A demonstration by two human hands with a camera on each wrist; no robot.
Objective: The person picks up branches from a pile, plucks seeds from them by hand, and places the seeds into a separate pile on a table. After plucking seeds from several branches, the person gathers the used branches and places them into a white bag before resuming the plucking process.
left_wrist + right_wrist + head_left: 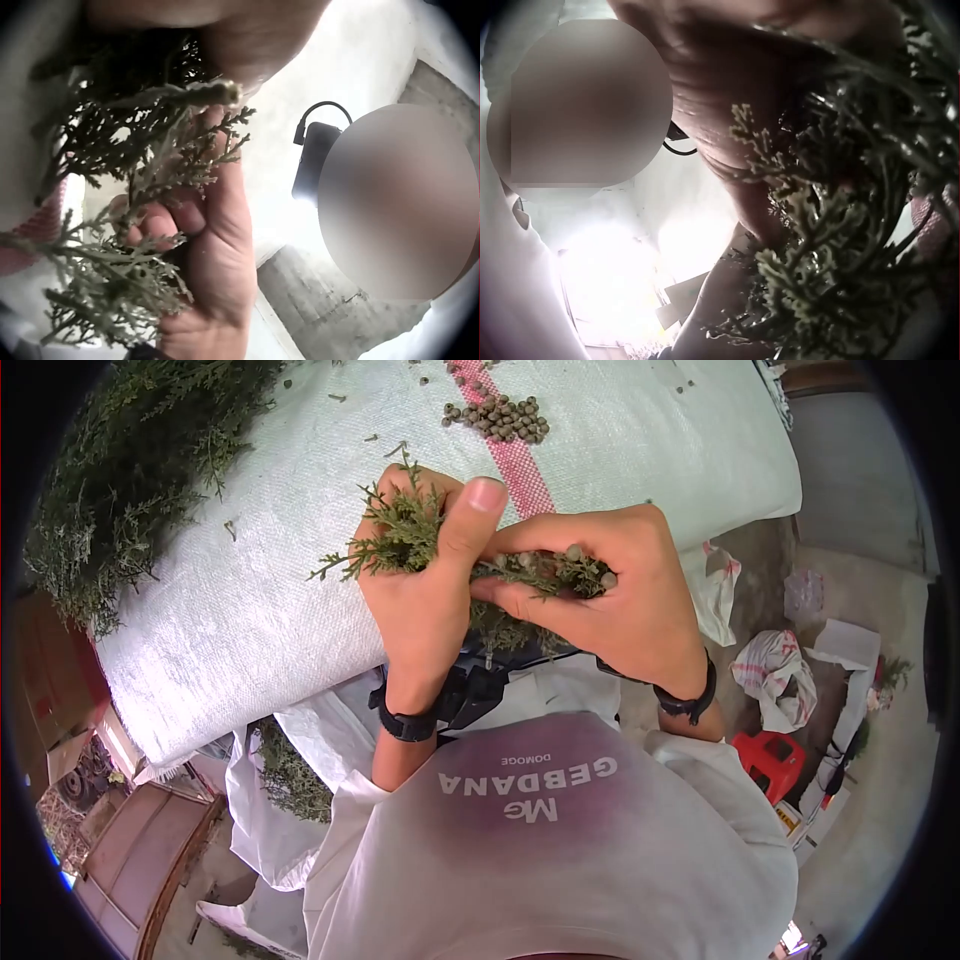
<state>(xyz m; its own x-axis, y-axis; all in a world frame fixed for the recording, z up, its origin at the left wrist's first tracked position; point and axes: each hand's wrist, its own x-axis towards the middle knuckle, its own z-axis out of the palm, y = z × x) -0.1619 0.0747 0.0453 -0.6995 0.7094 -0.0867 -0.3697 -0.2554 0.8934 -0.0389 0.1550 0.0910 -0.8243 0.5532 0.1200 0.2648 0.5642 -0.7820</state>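
My left hand point(425, 600) grips a leafy green conifer sprig point(402, 532), its scaly tips sticking out past the fingers to the left. Close against it, the right hand point(635, 595) curls its thumb and fingers round a berry-bearing part of the greenery point(575, 572), with several round grey-green berries showing. More foliage point(515, 630) hangs below the two hands. In the left wrist view a cut woody stem end point(225, 94) pokes out between the hands. Dense sprigs point(817, 262) partly cover the fingers in the right wrist view.
Both hands are over a stuffed white woven sack point(260, 620) with a red stripe. A small heap of berries point(510, 422) lies on its top. Cut conifer branches point(130, 480) are piled at the left. A red plastic stool point(770, 760) stands at right on the floor.
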